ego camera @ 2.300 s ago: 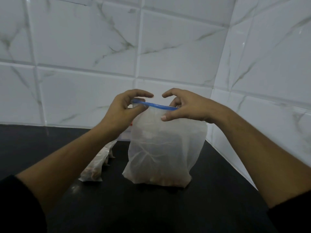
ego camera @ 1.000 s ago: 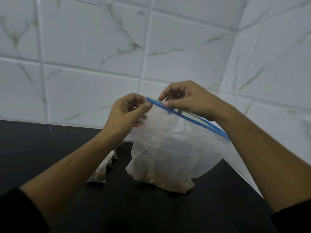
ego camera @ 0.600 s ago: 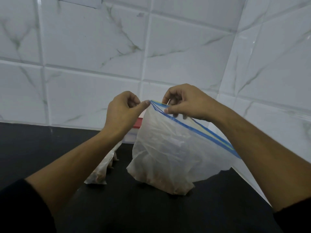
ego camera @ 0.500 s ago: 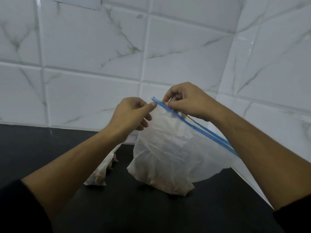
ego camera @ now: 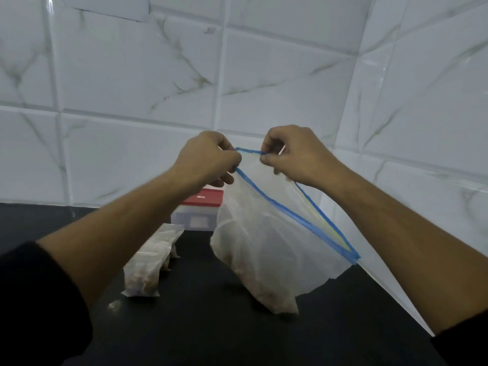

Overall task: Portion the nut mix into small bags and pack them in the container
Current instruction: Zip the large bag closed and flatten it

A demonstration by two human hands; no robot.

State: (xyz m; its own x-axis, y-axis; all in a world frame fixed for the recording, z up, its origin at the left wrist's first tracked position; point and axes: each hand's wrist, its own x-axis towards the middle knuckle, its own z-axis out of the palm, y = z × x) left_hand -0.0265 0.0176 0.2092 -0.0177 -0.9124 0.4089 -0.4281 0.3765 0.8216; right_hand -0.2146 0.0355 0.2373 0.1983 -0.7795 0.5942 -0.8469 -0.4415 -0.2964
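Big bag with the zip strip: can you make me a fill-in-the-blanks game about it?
The left hand and right hand pinch the big bag by its ____ strip.
A small bag sits on the ____ counter.
The container behind has a ____ lid.
Missing words: blue, black, red.

Setting: a kitchen, seen at an inside corner. Glossy white wall tiles (ego camera: 277, 75) with grey marble veining cover two walls that meet on the right, and a black, slightly reflective worktop (ego camera: 211, 331) runs up against both. Food-storage items are present: a clear container (ego camera: 196, 216) with a red lid against the back wall, a zip bag (ego camera: 274, 249) with a blue seal strip, and small bags (ego camera: 150, 262) holding brownish contents.
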